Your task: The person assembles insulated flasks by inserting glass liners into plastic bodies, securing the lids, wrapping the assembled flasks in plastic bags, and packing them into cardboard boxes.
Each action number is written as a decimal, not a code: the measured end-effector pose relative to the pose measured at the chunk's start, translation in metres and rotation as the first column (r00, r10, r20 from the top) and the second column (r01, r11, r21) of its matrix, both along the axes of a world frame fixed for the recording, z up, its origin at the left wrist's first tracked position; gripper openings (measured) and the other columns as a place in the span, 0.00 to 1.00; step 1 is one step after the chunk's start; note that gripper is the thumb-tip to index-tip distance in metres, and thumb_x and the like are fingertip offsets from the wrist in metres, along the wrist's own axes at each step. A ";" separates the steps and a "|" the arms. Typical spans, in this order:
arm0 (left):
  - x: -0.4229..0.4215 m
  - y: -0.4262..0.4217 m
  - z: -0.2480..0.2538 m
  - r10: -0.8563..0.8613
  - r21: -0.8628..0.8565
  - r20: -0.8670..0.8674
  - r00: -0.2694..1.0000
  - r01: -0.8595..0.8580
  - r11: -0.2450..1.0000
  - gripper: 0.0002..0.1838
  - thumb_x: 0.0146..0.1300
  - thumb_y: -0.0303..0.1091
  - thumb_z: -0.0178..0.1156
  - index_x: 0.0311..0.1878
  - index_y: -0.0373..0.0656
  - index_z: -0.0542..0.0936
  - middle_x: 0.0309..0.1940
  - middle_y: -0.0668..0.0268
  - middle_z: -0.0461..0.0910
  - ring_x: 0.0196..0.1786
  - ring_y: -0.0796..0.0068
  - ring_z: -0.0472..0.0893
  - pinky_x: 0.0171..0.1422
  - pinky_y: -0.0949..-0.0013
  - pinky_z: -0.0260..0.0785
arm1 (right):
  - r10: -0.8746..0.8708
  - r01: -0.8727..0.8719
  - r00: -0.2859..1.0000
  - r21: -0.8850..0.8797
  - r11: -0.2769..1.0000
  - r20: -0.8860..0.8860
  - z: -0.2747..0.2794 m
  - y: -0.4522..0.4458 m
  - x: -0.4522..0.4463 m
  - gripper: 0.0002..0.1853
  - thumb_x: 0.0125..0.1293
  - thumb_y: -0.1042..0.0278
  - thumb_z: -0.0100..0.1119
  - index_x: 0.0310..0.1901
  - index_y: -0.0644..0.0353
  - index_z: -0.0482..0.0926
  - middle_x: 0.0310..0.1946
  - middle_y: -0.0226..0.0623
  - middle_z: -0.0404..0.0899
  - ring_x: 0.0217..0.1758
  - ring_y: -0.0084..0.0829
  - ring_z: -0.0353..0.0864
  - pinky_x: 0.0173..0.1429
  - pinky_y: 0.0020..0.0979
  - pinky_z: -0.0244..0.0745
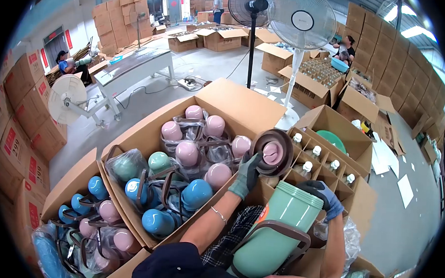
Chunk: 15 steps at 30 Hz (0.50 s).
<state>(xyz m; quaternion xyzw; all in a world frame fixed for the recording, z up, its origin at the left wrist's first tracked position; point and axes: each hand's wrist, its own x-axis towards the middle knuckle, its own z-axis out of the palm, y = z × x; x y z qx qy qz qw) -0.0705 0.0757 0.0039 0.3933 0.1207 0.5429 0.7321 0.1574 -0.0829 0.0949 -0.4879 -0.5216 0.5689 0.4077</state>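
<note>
In the middle, my left hand, in a grey-green glove with dark fingers, grips the edge of a round brown lid with a pink centre. My right hand, in a blue and dark glove, is closed on the threaded rim of a green jug. The jug has a brown handle and lies tilted against my lap, its mouth toward the upper right. To the left, an open carton holds pink, blue and green rounded pieces with brown handles and plastic wrap.
A divided carton with clear capped bottles stands at the right, a green round item behind it. Another packed carton is at lower left. Two standing fans, a white table, stacked boxes and several people are farther back.
</note>
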 end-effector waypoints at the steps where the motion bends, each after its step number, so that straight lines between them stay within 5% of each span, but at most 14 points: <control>1: 0.004 0.001 0.006 0.201 0.227 -0.151 0.968 -0.164 0.960 0.16 0.66 0.31 0.56 0.56 0.37 0.74 0.53 0.59 0.75 0.55 0.68 0.75 0.59 0.66 0.69 | -0.045 0.022 0.992 0.185 0.982 0.120 -0.006 0.001 0.002 0.18 0.65 0.66 0.57 0.54 0.66 0.76 0.48 0.38 0.80 0.48 0.28 0.80 0.56 0.28 0.74; 2: 0.010 -0.001 0.012 0.244 0.275 -0.156 0.957 -0.195 0.941 0.16 0.65 0.30 0.57 0.54 0.36 0.74 0.51 0.60 0.75 0.54 0.70 0.75 0.58 0.67 0.69 | -0.136 0.043 0.962 0.363 0.931 0.236 -0.011 0.002 0.005 0.18 0.65 0.67 0.56 0.54 0.66 0.75 0.47 0.39 0.80 0.46 0.29 0.81 0.55 0.29 0.75; 4: 0.019 -0.005 0.029 0.334 0.366 -0.159 0.929 -0.258 0.894 0.15 0.63 0.28 0.59 0.52 0.35 0.73 0.47 0.63 0.76 0.51 0.75 0.75 0.55 0.70 0.69 | -0.384 0.376 0.923 0.317 0.870 -0.041 -0.030 -0.011 -0.003 0.17 0.66 0.68 0.54 0.54 0.66 0.74 0.47 0.40 0.80 0.45 0.31 0.81 0.56 0.31 0.76; 5: 0.019 -0.008 0.036 0.202 0.240 -0.182 0.962 -0.156 0.958 0.16 0.63 0.29 0.61 0.52 0.36 0.72 0.47 0.65 0.76 0.50 0.78 0.74 0.54 0.74 0.69 | -0.475 0.454 0.879 0.394 0.799 -0.048 -0.041 -0.012 -0.008 0.16 0.71 0.66 0.42 0.52 0.66 0.73 0.44 0.43 0.81 0.45 0.35 0.82 0.50 0.33 0.80; 6: 0.019 -0.009 0.040 0.065 0.109 -0.188 0.980 -0.045 0.993 0.17 0.63 0.30 0.62 0.53 0.37 0.71 0.47 0.66 0.76 0.50 0.82 0.74 0.54 0.77 0.68 | -0.501 0.507 0.857 0.371 0.778 -0.122 -0.048 -0.015 -0.009 0.16 0.71 0.66 0.42 0.53 0.66 0.73 0.44 0.44 0.80 0.46 0.34 0.82 0.51 0.33 0.79; 10: 0.023 -0.014 0.027 0.006 -0.029 -0.047 0.999 -0.007 1.000 0.17 0.63 0.29 0.62 0.52 0.38 0.69 0.46 0.66 0.75 0.49 0.81 0.74 0.53 0.76 0.69 | -0.618 0.692 0.722 0.319 0.647 -0.312 -0.055 -0.029 -0.036 0.17 0.72 0.60 0.43 0.50 0.66 0.73 0.41 0.39 0.78 0.44 0.28 0.78 0.50 0.28 0.76; 15: 0.018 -0.030 0.038 0.214 0.015 -0.131 0.968 -0.214 0.977 0.16 0.63 0.27 0.61 0.52 0.39 0.68 0.46 0.67 0.74 0.49 0.80 0.73 0.54 0.76 0.68 | -0.534 0.712 0.640 0.165 0.683 -0.552 -0.066 -0.025 -0.042 0.23 0.71 0.44 0.44 0.36 0.60 0.70 0.30 0.26 0.65 0.33 0.20 0.64 0.39 0.23 0.64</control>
